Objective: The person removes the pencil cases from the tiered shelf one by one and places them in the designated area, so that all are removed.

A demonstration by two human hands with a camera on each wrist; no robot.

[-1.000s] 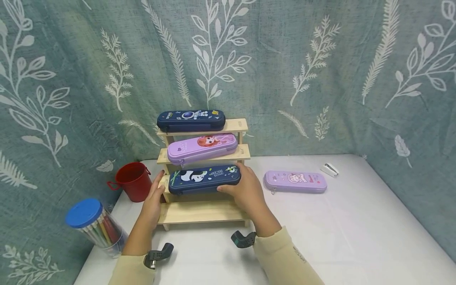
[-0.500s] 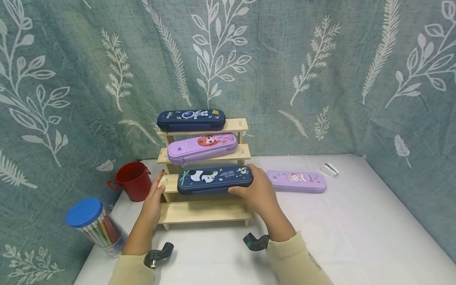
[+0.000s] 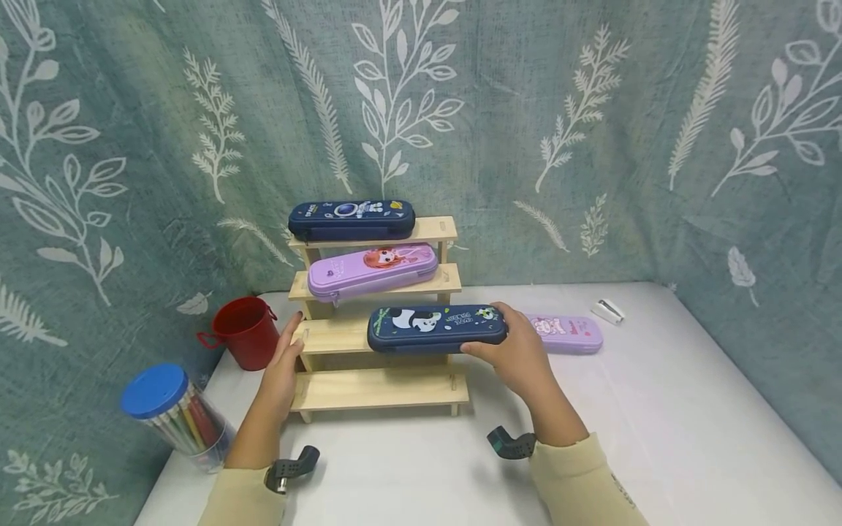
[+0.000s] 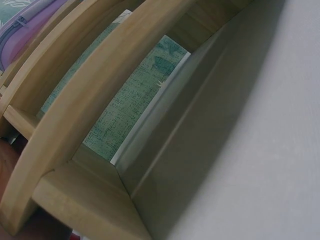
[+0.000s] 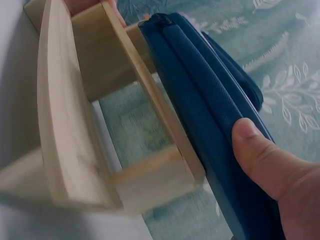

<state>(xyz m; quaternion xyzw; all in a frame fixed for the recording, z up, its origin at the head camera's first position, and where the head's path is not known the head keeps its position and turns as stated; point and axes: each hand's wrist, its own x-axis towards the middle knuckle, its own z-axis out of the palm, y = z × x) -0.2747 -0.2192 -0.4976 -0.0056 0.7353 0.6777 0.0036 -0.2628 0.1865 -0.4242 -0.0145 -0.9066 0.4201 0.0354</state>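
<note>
The panda case, jutting past the rack's right end, is clamped at one end by the right hand's fingers and could be tipped if pinched loosely, the left hand's fingers being held straight

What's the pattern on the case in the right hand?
The case is dark blue with a black-and-white panda print, best seen in the head view.

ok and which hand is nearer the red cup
Left. The left hand is at the wooden shelf's left end, just to the right of the red cup. The right hand is farther off, mostly beyond the shelf's right end, holding the panda case.
</note>
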